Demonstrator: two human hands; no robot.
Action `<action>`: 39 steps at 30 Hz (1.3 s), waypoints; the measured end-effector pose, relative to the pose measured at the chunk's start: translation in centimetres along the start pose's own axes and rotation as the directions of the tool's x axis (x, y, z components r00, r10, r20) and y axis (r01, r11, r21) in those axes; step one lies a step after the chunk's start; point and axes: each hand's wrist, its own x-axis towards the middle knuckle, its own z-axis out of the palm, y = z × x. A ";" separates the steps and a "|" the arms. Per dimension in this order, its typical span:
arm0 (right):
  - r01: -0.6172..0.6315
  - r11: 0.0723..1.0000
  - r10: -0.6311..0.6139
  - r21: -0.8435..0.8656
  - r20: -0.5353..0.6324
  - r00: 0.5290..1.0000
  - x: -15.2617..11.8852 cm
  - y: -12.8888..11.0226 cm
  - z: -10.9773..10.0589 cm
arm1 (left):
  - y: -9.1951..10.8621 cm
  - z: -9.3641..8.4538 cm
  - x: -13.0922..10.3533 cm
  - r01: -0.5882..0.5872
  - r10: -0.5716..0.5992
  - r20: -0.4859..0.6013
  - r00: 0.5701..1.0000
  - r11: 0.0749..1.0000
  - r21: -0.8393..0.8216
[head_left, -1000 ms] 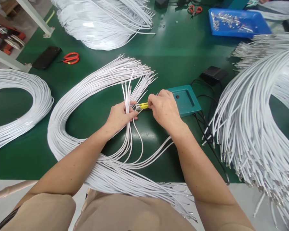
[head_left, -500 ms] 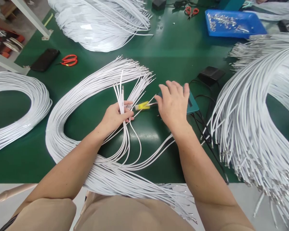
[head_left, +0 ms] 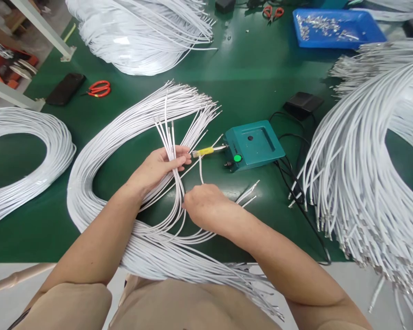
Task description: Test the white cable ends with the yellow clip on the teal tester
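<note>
My left hand is closed around several white wires, whose ends stick up above the thumb. Closed too, my right hand grips a single white wire that rises from its fingers towards a yellow-sleeved rod. This rod projects leftward from a teal box with a round green button. Beneath both arms curves a large bundle of white wires, its far ends fanned out behind my left hand. A few wire ends show just beyond my right wrist.
Wire coils lie at left, back and right. A blue tray holds small metal pieces. Red-handled snips, a dark phone-like slab, a black block and black cables rest on the green table.
My right hand has moved from over the teal box down and left, closing on a white wire. The box is now uncovered. My left hand still holds its wires, their tips leaning further left.
</note>
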 end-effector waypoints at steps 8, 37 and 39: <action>-0.026 0.901 0.193 0.433 -0.347 0.918 1.1 3.1 -1.3 | 0.6 0.6 -0.5 0.007 0.000 0.119 0.993 0.998 -0.062; 0.409 0.188 0.484 0.893 -0.446 0.753 2.4 5.1 -1.5 | -0.1 1.9 -0.8 -0.186 0.187 -0.018 0.982 0.982 0.041; 0.419 0.079 0.471 0.905 -0.404 0.784 2.5 5.1 -1.5 | -0.1 1.9 -0.8 -0.194 0.194 -0.019 0.981 0.981 0.030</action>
